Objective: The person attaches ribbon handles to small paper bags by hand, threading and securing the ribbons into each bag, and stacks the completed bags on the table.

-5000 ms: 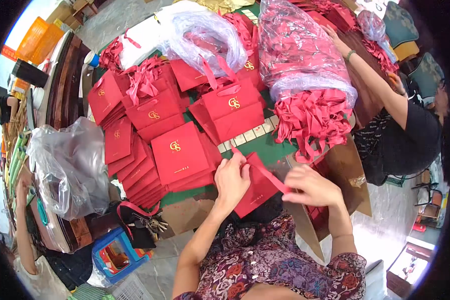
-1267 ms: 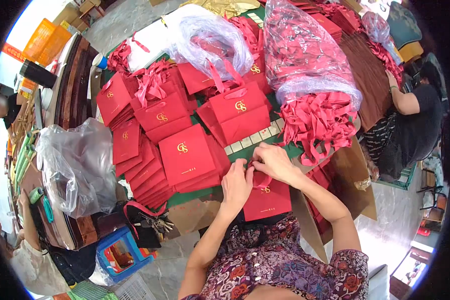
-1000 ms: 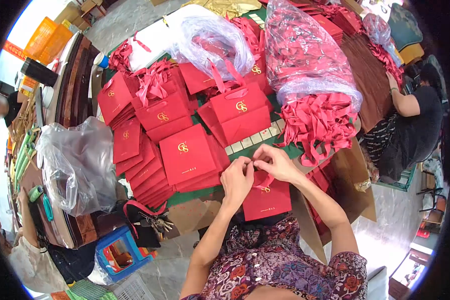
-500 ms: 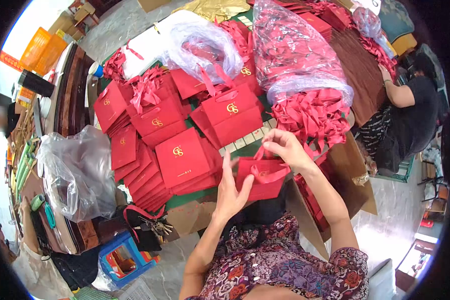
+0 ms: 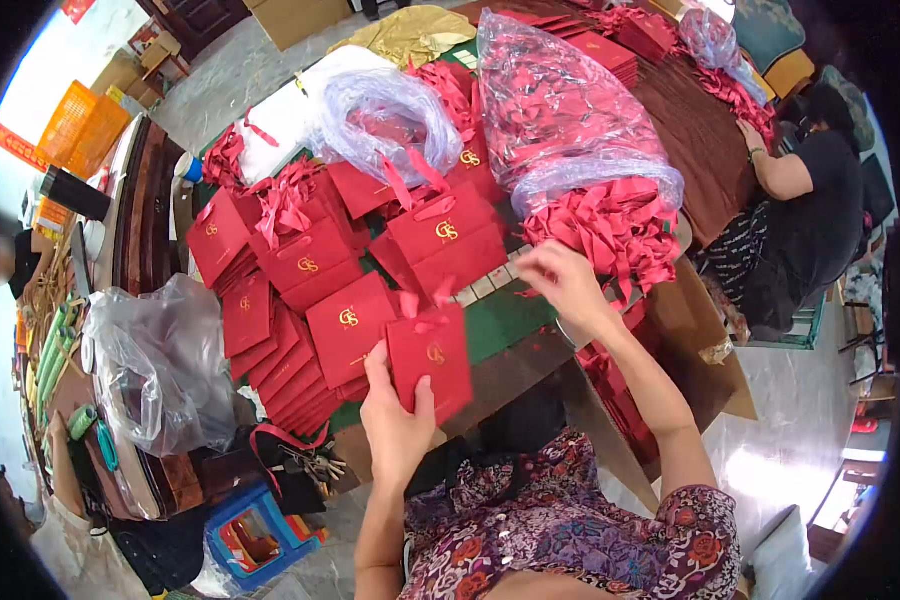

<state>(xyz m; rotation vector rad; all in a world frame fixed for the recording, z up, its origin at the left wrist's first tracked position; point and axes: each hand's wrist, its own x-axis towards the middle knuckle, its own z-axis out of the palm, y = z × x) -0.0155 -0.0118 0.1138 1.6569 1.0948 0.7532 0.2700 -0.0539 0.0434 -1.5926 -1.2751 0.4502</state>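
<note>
My left hand (image 5: 398,425) grips a red paper bag (image 5: 432,365) by its lower left side, thumb on the front. The bag has a gold logo and a pink ribbon at its top. My right hand (image 5: 560,280) is raised over the table's front part, its fingers curled together and slightly blurred; whether anything is between them is too small to tell. Close beyond it, red ribbons (image 5: 610,225) spill from a clear plastic sack (image 5: 570,110). Stacked red bags (image 5: 350,330) lie left of the held bag, and a ribboned bag (image 5: 448,235) stands behind it.
Below my right hand is an open cardboard box (image 5: 705,350) with red bags inside. At the left lies a crumpled clear plastic bag (image 5: 160,360), near keys (image 5: 315,465) and a blue stool (image 5: 255,535). A person in black (image 5: 810,210) is at the right; another person's arm shows at the lower left.
The red bag has moved left in my left hand, toward the stacked bags, and now faces upward. My right hand has come off its ribbon. The view has shifted slightly.
</note>
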